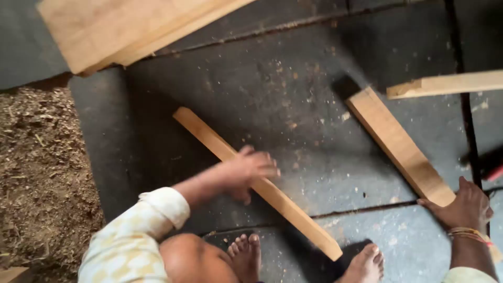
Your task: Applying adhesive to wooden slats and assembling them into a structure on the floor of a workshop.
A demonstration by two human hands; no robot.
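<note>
The left hand (249, 170), blurred with fingers spread, rests on the middle of a wooden strip (257, 181) whose length runs up-left to down-right on the floor (293, 78), while the right hand (463, 204) presses flat on the near end of a second plank (398, 144) lying up-left of it

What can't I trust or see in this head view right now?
- Left hand: motion-blurred over the long wooden strip; grip cannot be told.
- Right hand covers the near end of the second wooden strip; the contact is hidden.
- Board stack: cut off by the top edge.
- Third strip and a red object: cut off by the right edge.
</note>
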